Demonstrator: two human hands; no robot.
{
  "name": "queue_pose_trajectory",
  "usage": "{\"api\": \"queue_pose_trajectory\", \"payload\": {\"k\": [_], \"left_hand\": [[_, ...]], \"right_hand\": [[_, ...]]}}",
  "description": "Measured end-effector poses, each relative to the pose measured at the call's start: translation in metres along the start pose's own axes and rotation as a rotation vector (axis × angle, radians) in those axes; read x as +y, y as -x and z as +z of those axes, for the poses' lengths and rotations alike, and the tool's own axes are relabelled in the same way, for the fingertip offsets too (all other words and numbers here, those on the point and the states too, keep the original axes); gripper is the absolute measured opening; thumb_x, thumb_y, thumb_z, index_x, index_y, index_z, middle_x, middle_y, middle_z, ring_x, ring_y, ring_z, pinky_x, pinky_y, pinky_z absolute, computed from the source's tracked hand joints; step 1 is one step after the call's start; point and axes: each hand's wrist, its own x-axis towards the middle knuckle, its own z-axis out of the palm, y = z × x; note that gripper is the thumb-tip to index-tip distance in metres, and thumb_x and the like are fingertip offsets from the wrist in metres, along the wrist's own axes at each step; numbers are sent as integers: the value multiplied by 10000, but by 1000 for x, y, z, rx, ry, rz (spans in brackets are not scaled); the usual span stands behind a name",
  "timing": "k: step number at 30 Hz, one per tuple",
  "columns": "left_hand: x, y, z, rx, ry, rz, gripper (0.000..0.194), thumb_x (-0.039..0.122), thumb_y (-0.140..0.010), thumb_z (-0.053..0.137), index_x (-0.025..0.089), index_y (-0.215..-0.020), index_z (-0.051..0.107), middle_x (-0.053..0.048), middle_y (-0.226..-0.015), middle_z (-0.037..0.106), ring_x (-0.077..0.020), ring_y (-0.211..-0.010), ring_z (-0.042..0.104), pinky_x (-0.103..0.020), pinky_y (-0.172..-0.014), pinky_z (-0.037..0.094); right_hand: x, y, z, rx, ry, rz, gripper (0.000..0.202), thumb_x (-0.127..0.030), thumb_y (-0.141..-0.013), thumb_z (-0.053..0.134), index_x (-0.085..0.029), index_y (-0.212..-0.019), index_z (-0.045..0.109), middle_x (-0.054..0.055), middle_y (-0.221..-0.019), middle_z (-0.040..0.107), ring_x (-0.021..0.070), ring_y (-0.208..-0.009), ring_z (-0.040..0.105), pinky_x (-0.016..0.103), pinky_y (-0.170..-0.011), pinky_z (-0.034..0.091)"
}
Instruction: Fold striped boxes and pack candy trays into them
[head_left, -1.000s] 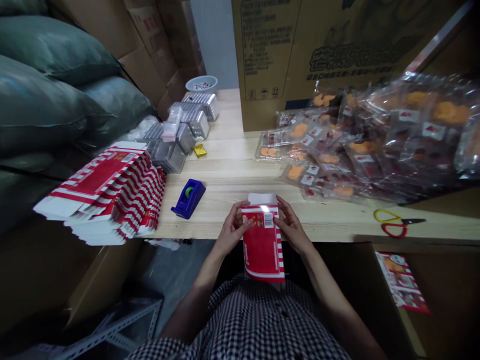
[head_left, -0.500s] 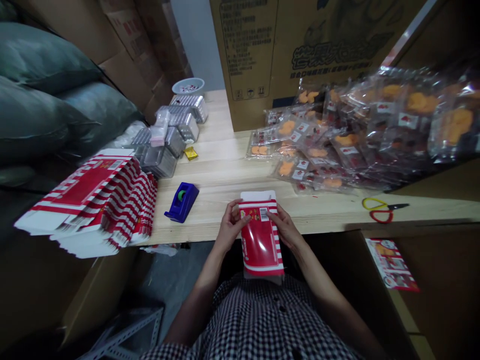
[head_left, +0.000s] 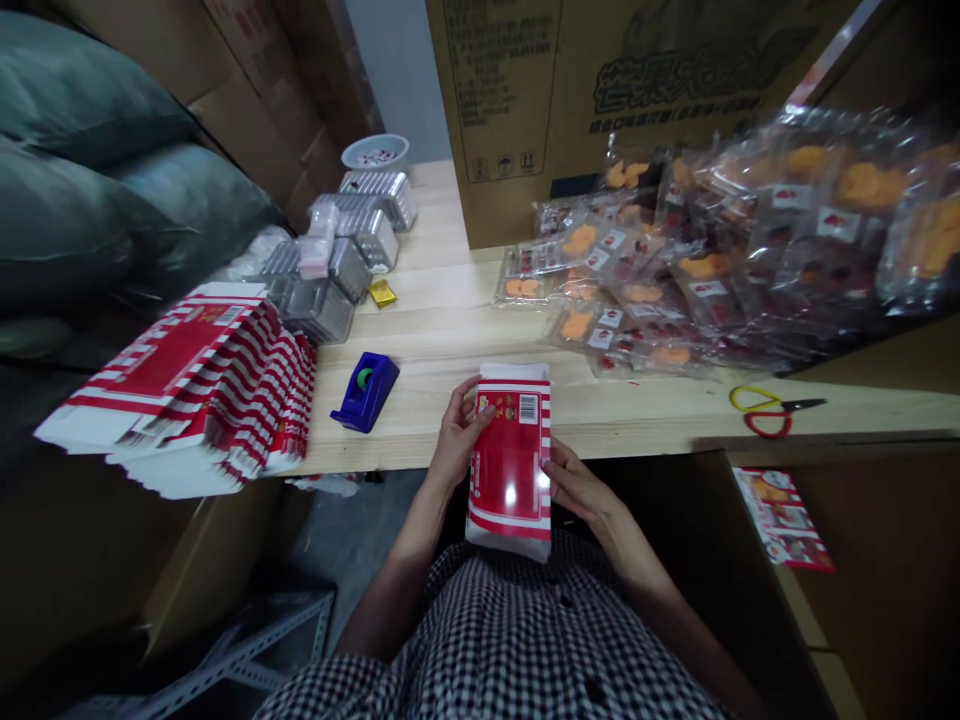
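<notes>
Carton [head_left: 510, 465] held: one | by left hand [head_left: 454, 440], right hand [head_left: 586, 487] | scissors [head_left: 789, 407]: one

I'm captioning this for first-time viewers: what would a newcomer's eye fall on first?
Probably the red-and-white carton at the front edge of the table, in the left hand, with the right hand at its right edge. Next, perhaps, the stack of striped cartons at the left and the heap of clear packets at the right. The blue tape dispenser, just right of the stack, also stands out.
</notes>
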Motion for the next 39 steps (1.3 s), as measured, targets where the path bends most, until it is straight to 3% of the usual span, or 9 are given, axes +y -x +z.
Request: {"api": "queue_pose_trajectory", "payload": {"k": [7, 12, 18, 21, 24, 27, 30, 34, 39], "left_hand": [[-6, 24, 2, -71, 71, -100, 755, 396, -816, 740, 268, -1468, 380, -117, -1343, 620, -266, -1178, 632, -416, -994, 508], [-17, 39, -8, -9, -25, -174, 515, 418, -768, 778, 179, -1201, 634, -101, -1146, 727, -254, -971, 710, -379, -888, 544], [-18, 35, -15, -40, -71, -187, 393, 421, -796, 747, 145, -1069, 691, -88, -1031, 760, -246, -867, 720, -337, -757, 552], [-20, 33, -14, -45, -79, -193, 402, 438, -800, 739, 139, -1067, 693, -85, -1043, 758, -248, -880, 716, -322, -735, 547], [-20, 33, -10, -27, -114, -175, 417, 457, -800, 734, 127, -1052, 693, -87, -1022, 758, -239, -857, 713, -314, -733, 544], [-11, 33, -4, -61, -121, -124, 468, 409, -822, 727, 152, -1201, 629, -99, -1098, 735, -231, -915, 707, -334, -810, 549], [6, 30, -1, -36, -101, 27, 643, 343, -874, 684, 246, -1446, 407, -118, -1331, 623, -220, -1101, 658, -361, -947, 521], [23, 29, -5, 41, -138, 187, 603, 313, -907, 641, 285, -1448, 377, -112, -1417, 551, -212, -1173, 620, -361, -983, 506], [13, 36, -19, -59, -222, 55, 527, 357, -921, 612, 259, -1414, 451, -94, -1279, 649, -223, -1090, 654, -324, -879, 539]], "right_hand": [[0, -1, -2, 86, 10, -72, 530, -327, -792, 783, -287, -1282, 583, 42, -1224, 718, 266, -1077, 701, 493, -993, 529], [-1, 10, -8, -1, 52, 17, 529, -342, -821, 757, -293, -1311, 565, 56, -1250, 704, 266, -1073, 704, 485, -972, 544], [-13, 8, -5, -4, 123, -37, 533, -321, -842, 746, -294, -1335, 547, 63, -1303, 674, 269, -1171, 655, 481, -1005, 526], [-14, 1, -4, 9, 178, -86, 618, -357, -851, 734, -327, -1413, 478, 56, -1394, 608, 257, -1228, 617, 470, -1043, 499], [-17, -7, 0, 127, 235, -245, 783, -377, -841, 740, -378, -1508, 328, 42, -1457, 548, 245, -1249, 599, 454, -1066, 481], [-29, -13, 8, 187, 243, -335, 809, -381, -876, 697, -383, -1543, 240, 56, -1426, 575, 257, -1227, 612, 472, -1039, 503], [-41, -11, 18, 149, 204, -306, 791, -368, -897, 672, -395, -1545, 220, 67, -1390, 601, 264, -1168, 645, 476, -975, 549], [-47, -1, 23, 93, 179, -281, 821, -318, -884, 692, -417, -1537, 205, 60, -1352, 622, 257, -1125, 665, 463, -930, 573], [-46, 1, 5, -26, 269, -202, 725, -285, -871, 709, -407, -1470, 319, 45, -1265, 663, 229, -1083, 677, 406, -889, 580]]}}
